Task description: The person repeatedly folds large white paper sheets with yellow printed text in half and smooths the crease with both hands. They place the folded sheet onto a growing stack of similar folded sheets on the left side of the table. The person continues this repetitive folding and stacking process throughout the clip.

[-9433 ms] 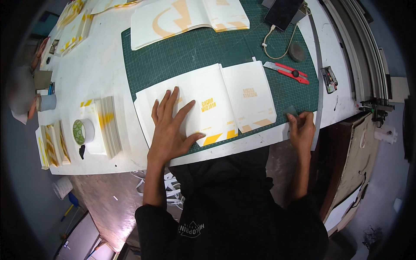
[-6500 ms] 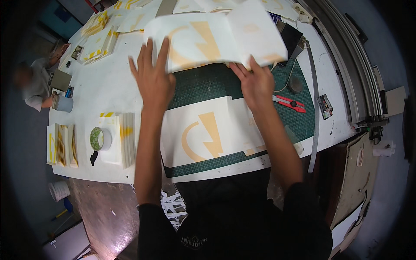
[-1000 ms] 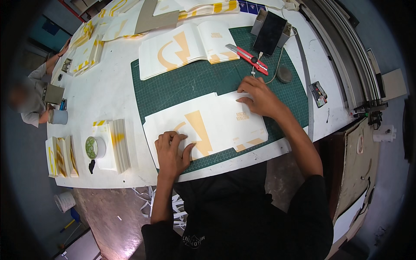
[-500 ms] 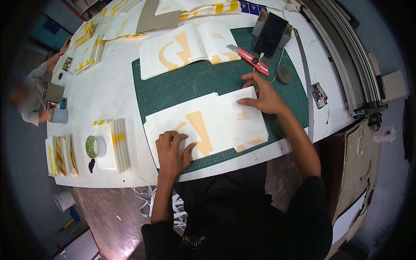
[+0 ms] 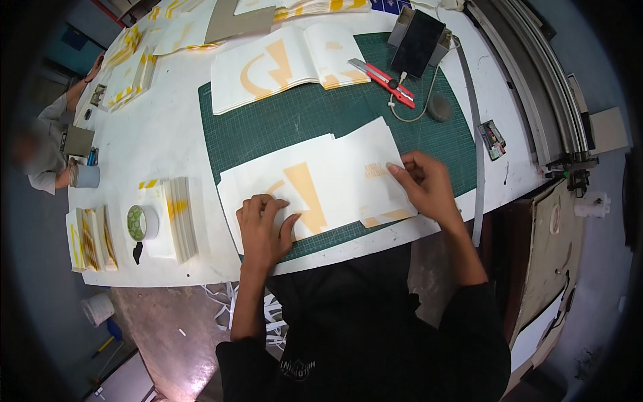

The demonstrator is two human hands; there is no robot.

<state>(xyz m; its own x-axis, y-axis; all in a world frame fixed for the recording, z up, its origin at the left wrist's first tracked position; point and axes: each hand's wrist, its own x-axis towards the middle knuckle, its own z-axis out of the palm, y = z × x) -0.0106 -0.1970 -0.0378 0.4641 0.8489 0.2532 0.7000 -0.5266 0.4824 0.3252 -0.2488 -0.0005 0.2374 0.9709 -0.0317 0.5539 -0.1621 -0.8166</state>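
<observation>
At the far left a seated person (image 5: 40, 157) leans on the white table (image 5: 167, 134), a cup (image 5: 85, 176) beside their arm. Near the table's front edge lie small printed stacks (image 5: 90, 238), a tape roll (image 5: 142, 222) and a taller stack (image 5: 181, 218). The left hand (image 5: 263, 228) lies flat, fingers spread, holding nothing, pressing the near left part of a white sheet (image 5: 315, 184) with orange print. That sheet lies on the green mat (image 5: 281, 120), near the table's front edge. The right hand (image 5: 425, 187) rests on the sheet's right end, fingertips pressed down, grip narrow and holding nothing. Beyond, a second printed pile (image 5: 288, 63), a red knife (image 5: 382, 74) and a dark phone (image 5: 418, 43) in a stand.
</observation>
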